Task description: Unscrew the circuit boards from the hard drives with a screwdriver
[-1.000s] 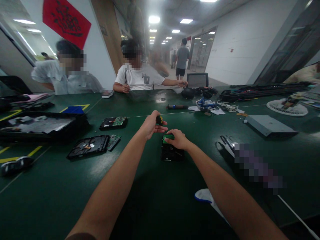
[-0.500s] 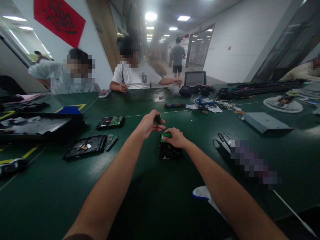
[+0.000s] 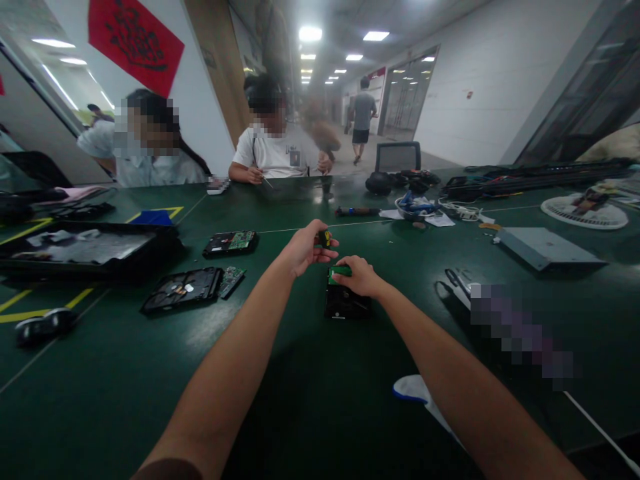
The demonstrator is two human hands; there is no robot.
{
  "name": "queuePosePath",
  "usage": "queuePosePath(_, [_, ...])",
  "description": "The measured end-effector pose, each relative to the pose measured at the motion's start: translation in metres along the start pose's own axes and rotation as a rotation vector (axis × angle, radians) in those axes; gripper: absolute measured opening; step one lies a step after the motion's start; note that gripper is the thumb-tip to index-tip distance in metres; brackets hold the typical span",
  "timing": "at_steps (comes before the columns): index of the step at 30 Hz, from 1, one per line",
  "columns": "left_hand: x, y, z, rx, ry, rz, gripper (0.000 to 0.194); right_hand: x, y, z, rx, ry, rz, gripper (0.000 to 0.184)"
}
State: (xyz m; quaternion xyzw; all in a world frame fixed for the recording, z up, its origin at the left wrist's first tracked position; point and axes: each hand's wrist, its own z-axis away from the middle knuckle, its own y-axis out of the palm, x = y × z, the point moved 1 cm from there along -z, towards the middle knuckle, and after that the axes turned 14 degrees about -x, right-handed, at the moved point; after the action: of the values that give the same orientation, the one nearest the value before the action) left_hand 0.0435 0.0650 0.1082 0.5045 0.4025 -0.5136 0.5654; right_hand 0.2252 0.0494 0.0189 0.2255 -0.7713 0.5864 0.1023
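Observation:
Ahead of me on the green table (image 3: 300, 400) lies a black hard drive (image 3: 345, 305), with a green circuit board (image 3: 333, 279) at its far end. My right hand (image 3: 363, 276) rests over the drive. Its thumb and fingers close on a bright green piece (image 3: 341, 270) just above the board; whether the two are joined I cannot tell. Up and to the left of the drive, my left hand (image 3: 309, 248) pinches a small black-and-yellow object (image 3: 325, 239), its kind unclear. Some left fingers stretch out loosely beneath it.
To the left lie an opened drive (image 3: 185, 288), a loose circuit board (image 3: 232, 281), another drive (image 3: 230, 243), a black tray (image 3: 165, 248) and a mouse (image 3: 45, 327). A grey metal box (image 3: 550, 248) and a fan grille (image 3: 583, 212) stand right. Two people sit across the table.
My view has shifted slightly, moving the scene rightward. The object in my left hand has turned, showing yellow. The right hand stays at the drive. Across the table, a person's outstretched arm has drawn in.

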Motion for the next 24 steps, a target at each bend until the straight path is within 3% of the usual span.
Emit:
queuePosePath(5, [-0.0035, -0.0021, 0.001, -0.032, 0.084, -0.109, 0.028, 0.0016, -0.0012, 0.0002, 0.005, -0.001, -0.012, 0.042])
queuePosePath(12, [-0.0004, 0.0006, 0.0011, 0.025, -0.009, 0.007, 0.024, 0.0007, -0.0002, -0.0003, -0.001, 0.005, -0.007, 0.042])
queuePosePath(17, [-0.0026, -0.0015, 0.0005, -0.041, 0.065, -0.076, 0.027, -0.0004, 0.0002, -0.0009, 0.01, -0.018, -0.016, 0.041])
queuePosePath(24, [-0.0005, 0.0043, 0.0036, 0.044, 0.0, -0.026, 0.024, -0.0009, 0.0014, 0.0, -0.007, -0.006, -0.015, 0.045])
